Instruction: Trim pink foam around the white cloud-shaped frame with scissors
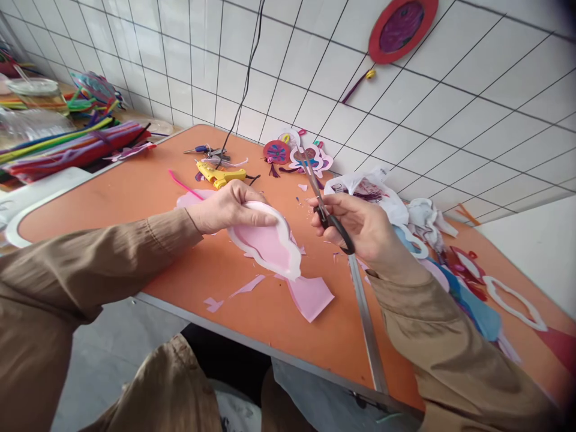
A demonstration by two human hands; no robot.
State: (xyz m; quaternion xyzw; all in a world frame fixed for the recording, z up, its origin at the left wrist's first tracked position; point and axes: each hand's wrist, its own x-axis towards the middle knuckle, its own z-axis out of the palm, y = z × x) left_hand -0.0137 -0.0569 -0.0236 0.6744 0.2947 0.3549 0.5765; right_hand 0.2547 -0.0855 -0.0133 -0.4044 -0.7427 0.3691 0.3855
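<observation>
Pinched between thumb and fingers, the white frame (294,258) with its pink sheet (270,243) is in the left hand (238,207), held by its rear rim over the table (189,264), nearer the front edge than the back. Black-handled scissors (314,183) sit in the right hand (360,228), fingers curled at the handles, blades pointing toward the back edge; whether the blades are parted, I cannot tell.

Both layers look light: the rim thick and springy like foam, the sheet thin, soft and likely to crease. The rim seems the safer hold, thumb on top and fingers beneath; nothing looks slippery.

Counts: one pair of scissors, one yellow glue gun (220,175) toward the back edge, one black cable (247,78) and one large pink offcut (312,298) near the front edge. One loose white ring (515,303) lies toward the right edge. Small scraps (247,285) are too many and tiny to count; the ornaments (276,152) by the back edge overlap too much.
</observation>
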